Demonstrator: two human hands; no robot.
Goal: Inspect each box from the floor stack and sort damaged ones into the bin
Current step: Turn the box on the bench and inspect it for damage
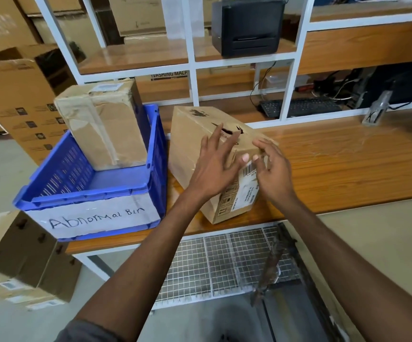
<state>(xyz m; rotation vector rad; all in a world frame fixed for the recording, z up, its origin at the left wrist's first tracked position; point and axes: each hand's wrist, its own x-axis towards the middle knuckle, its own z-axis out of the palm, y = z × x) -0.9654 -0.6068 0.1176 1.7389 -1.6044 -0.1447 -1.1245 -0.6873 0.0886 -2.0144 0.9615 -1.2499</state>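
Observation:
A brown cardboard box (190,141) with torn holes in its top and a barcode label stands on the wooden table (335,169). My left hand (216,166) lies over its near top edge with the fingers spread and straight. My right hand (271,169) hovers at the box's right corner, fingers loosely bent, holding nothing. Left of the box stands a blue crate (116,178) labelled "Abnormal Bin". A crumpled, taped cardboard box (103,127) sits upright in its far corner.
A stack of cardboard boxes (24,262) sits on the floor at the lower left. Large cartons (14,95) stand behind the crate. A white shelf frame holds a black printer (247,25); a keyboard (298,107) lies behind the table. A wire mesh shelf (219,262) lies under the table.

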